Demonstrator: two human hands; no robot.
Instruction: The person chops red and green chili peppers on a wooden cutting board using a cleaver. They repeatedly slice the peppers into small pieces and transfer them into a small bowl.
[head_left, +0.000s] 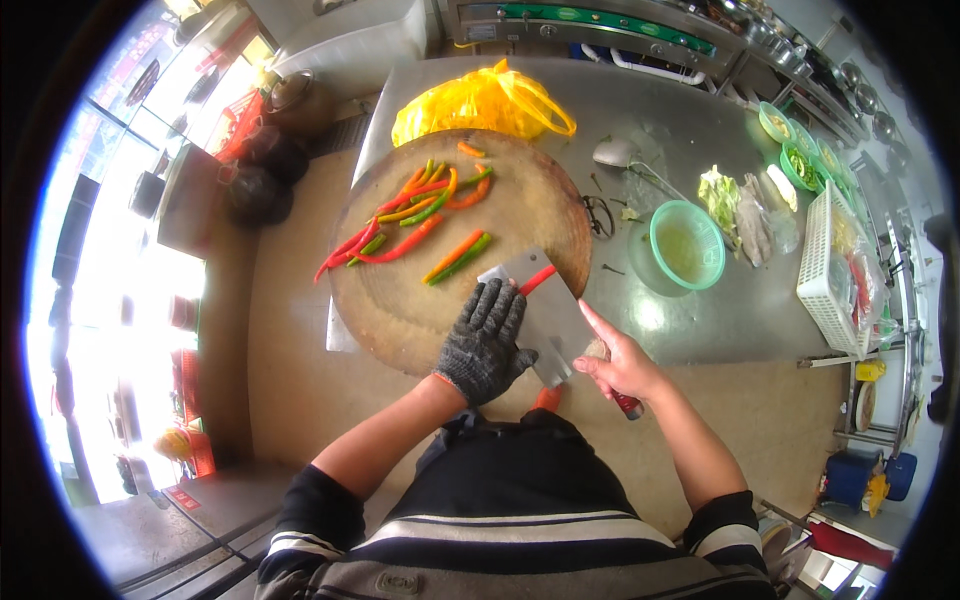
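Observation:
My left hand (484, 341), in a dark grey knit glove, lies with straight fingers at the left edge of a cleaver blade (541, 315). The bare right hand (619, 360) grips the cleaver at its wooden and red handle, index finger along the blade. A piece of red chili pepper (538, 280) rests on the blade. The cleaver overlaps the near right edge of a round wooden chopping block (390, 307). On the block, an orange and a green chili (461, 259) lie side by side, and a pile of red, orange and green chilies (412, 206) sits farther left.
A yellow plastic bag (469, 105) stands behind the block. On the steel table (675, 330) to the right are scissors (600, 217), a ladle (616, 153), a green bowl (686, 247), cabbage leaves (720, 196) and a white basket (825, 285). Several small green bowls (776, 122) stand farther back.

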